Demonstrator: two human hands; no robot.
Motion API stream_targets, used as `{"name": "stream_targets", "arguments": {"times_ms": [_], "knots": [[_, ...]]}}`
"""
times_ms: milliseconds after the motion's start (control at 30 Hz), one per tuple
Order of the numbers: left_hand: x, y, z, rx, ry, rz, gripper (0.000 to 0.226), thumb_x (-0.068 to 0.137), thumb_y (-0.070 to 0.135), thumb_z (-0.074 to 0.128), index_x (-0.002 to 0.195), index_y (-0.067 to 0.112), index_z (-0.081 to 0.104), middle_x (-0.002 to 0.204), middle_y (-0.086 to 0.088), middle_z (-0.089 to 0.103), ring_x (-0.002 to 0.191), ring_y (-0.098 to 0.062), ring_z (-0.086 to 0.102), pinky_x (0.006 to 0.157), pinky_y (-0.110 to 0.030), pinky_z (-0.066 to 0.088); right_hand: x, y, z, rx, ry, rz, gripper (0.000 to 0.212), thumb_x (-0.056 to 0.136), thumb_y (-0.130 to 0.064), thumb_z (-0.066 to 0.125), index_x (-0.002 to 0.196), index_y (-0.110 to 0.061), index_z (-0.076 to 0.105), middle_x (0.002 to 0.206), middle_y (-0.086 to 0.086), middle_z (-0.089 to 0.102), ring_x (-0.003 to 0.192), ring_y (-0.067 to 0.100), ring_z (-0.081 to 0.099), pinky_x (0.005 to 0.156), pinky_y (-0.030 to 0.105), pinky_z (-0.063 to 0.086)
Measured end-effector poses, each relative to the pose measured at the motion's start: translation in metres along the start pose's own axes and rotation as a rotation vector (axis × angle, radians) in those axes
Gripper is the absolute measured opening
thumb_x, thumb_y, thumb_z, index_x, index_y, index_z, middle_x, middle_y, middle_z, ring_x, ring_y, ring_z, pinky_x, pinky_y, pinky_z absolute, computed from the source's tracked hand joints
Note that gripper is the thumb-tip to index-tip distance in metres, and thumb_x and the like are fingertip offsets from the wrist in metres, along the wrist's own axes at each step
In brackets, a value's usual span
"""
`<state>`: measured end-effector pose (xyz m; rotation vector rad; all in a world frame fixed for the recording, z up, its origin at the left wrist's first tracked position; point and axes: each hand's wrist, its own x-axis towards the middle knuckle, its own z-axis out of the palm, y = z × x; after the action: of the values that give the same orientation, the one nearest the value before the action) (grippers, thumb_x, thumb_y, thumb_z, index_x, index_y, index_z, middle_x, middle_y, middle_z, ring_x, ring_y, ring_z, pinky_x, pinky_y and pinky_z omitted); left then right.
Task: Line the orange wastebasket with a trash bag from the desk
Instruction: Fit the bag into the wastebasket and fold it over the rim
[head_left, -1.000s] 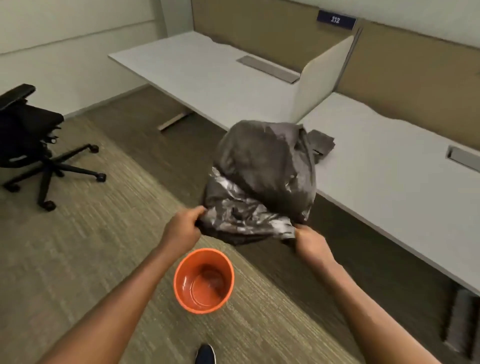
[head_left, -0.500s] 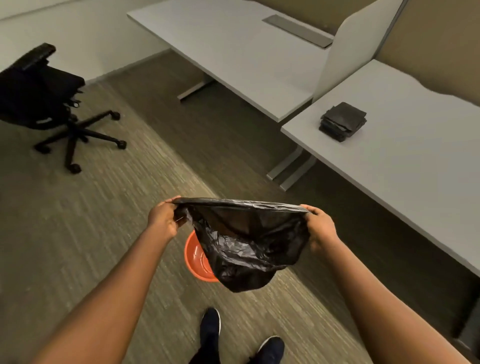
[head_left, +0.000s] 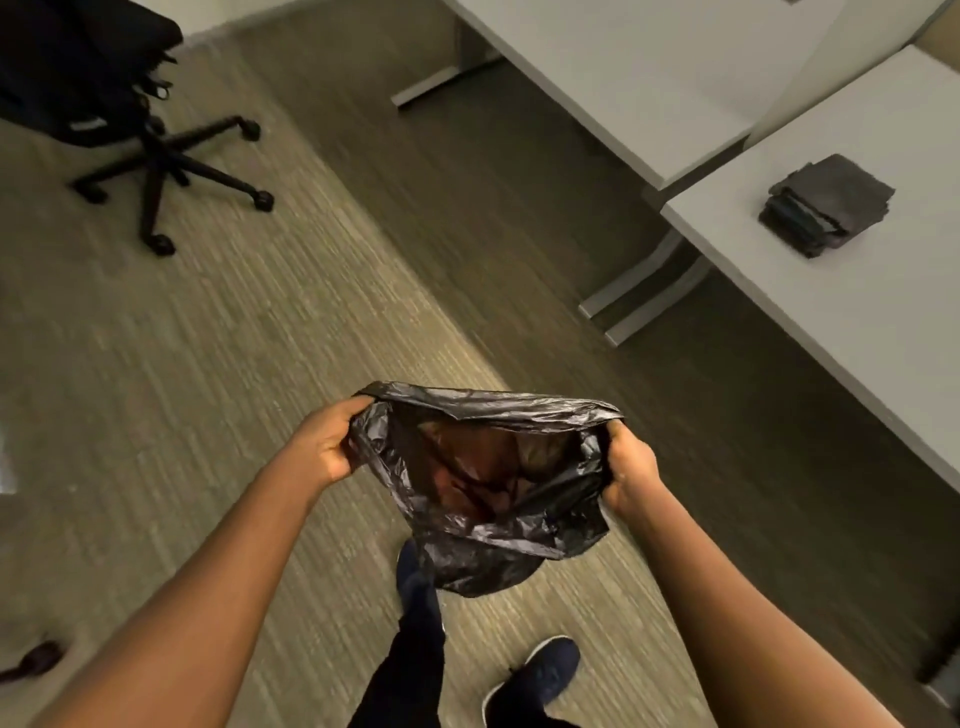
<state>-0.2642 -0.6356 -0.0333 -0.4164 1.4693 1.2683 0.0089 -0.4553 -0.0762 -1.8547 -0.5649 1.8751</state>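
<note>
A black trash bag (head_left: 483, 540) hangs open-mouthed between my hands above the carpet. My left hand (head_left: 324, 449) grips the left side of its rim and my right hand (head_left: 626, 467) grips the right side. A dull orange tint shows through the thin plastic inside the bag; the orange wastebasket itself is hidden beneath the bag. A stack of folded dark trash bags (head_left: 826, 205) lies on the grey desk (head_left: 857, 291) at the right.
A black office chair (head_left: 130, 114) on castors stands at the far left. A second grey desk (head_left: 649, 67) is at the top, with metal desk legs (head_left: 649, 296) on the floor. My shoes (head_left: 540, 675) are just below the bag.
The bag has come down from chest height over the wastebasket, which now is covered. The camera has tilted further down, and my hands hold the mouth wider open.
</note>
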Motion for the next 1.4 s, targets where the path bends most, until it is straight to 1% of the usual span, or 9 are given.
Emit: {"name": "stream_targets", "arguments": {"times_ms": [133, 267, 400, 567, 833, 900, 1033, 1133, 1400], "knots": [[0.031, 0.014, -0.03, 0.14, -0.052, -0.038, 0.016, 0.098, 0.002, 0.05, 0.097, 0.004, 0.066, 0.073, -0.009, 0.076, 0.063, -0.02, 0.072, 0.07, -0.035, 0.059, 0.02, 0.015, 0.028, 0.046, 0.032, 0.027, 0.018, 0.098, -0.027, 0.06, 0.095, -0.012, 0.07, 0.063, -0.003, 0.077, 0.054, 0.013, 0.073, 0.06, 0.032, 0.056], [0.062, 0.014, -0.04, 0.112, -0.057, -0.022, 0.02, 0.099, 0.0, 0.047, 0.095, 0.003, 0.066, 0.072, -0.008, 0.076, 0.063, -0.018, 0.072, 0.065, -0.029, 0.06, 0.04, 0.036, 0.044, 0.011, 0.075, 0.055, 0.021, 0.099, -0.029, 0.058, 0.091, -0.012, 0.069, 0.065, -0.004, 0.077, 0.055, 0.014, 0.073, 0.053, 0.026, 0.056], [0.103, -0.011, -0.041, 0.05, 0.038, -0.017, 0.017, 0.101, 0.012, 0.053, 0.101, 0.002, 0.067, 0.086, -0.013, 0.075, 0.081, -0.026, 0.068, 0.084, -0.04, 0.055, 0.07, 0.064, 0.05, -0.112, 0.093, 0.078, 0.025, 0.099, -0.033, 0.057, 0.089, -0.012, 0.068, 0.085, 0.003, 0.075, 0.073, 0.021, 0.07, 0.062, 0.031, 0.054], [0.158, -0.068, -0.048, 0.044, 0.132, -0.027, 0.024, 0.103, 0.023, 0.053, 0.105, 0.005, 0.069, 0.096, -0.015, 0.073, 0.076, -0.026, 0.072, 0.075, -0.037, 0.057, 0.113, 0.107, 0.041, -0.271, 0.097, 0.118, 0.027, 0.099, -0.037, 0.057, 0.089, -0.014, 0.068, 0.087, 0.007, 0.074, 0.077, 0.026, 0.07, 0.063, 0.033, 0.054], [0.214, -0.153, -0.069, 0.04, 0.272, -0.079, 0.035, 0.099, 0.039, 0.058, 0.098, 0.009, 0.077, 0.096, -0.016, 0.08, 0.081, -0.03, 0.076, 0.074, -0.038, 0.058, 0.166, 0.16, 0.007, -0.487, 0.114, 0.11, 0.032, 0.099, -0.038, 0.057, 0.077, -0.017, 0.065, 0.046, -0.012, 0.068, 0.041, 0.005, 0.065, 0.045, 0.022, 0.044], [0.226, -0.162, -0.072, 0.039, 0.303, -0.089, 0.036, 0.099, 0.04, 0.059, 0.099, 0.008, 0.077, 0.095, -0.016, 0.08, 0.082, -0.031, 0.076, 0.073, -0.038, 0.057, 0.179, 0.165, 0.005, -0.524, 0.084, 0.117, 0.031, 0.098, -0.038, 0.058, 0.078, -0.016, 0.066, 0.057, -0.005, 0.074, 0.051, 0.011, 0.07, 0.049, 0.023, 0.051], [0.253, -0.165, -0.076, 0.041, 0.357, -0.079, 0.036, 0.098, 0.039, 0.06, 0.099, 0.007, 0.075, 0.095, -0.016, 0.079, 0.084, -0.031, 0.075, 0.073, -0.04, 0.058, 0.204, 0.168, 0.007, -0.598, 0.021, 0.127, 0.031, 0.099, -0.039, 0.058, 0.085, -0.013, 0.07, 0.085, 0.008, 0.074, 0.082, 0.029, 0.071, 0.084, 0.044, 0.058], [0.277, -0.161, -0.077, 0.065, 0.404, -0.051, 0.032, 0.1, 0.035, 0.058, 0.093, 0.006, 0.072, 0.093, -0.017, 0.076, 0.082, -0.03, 0.073, 0.077, -0.042, 0.059, 0.226, 0.168, 0.014, -0.626, -0.022, 0.045, 0.029, 0.1, -0.037, 0.056, 0.092, -0.014, 0.072, 0.088, 0.006, 0.076, 0.087, 0.029, 0.072, 0.084, 0.045, 0.057], [0.345, -0.14, -0.083, 0.004, 0.465, -0.115, 0.016, 0.101, 0.008, 0.057, 0.088, 0.001, 0.063, 0.095, -0.017, 0.069, 0.056, -0.025, 0.07, 0.056, -0.041, 0.058, 0.299, 0.166, 0.04, -0.629, -0.017, -0.205, 0.018, 0.097, -0.015, 0.061, 0.081, -0.016, 0.069, 0.08, 0.004, 0.073, 0.074, 0.019, 0.066, 0.074, 0.036, 0.053]]}}
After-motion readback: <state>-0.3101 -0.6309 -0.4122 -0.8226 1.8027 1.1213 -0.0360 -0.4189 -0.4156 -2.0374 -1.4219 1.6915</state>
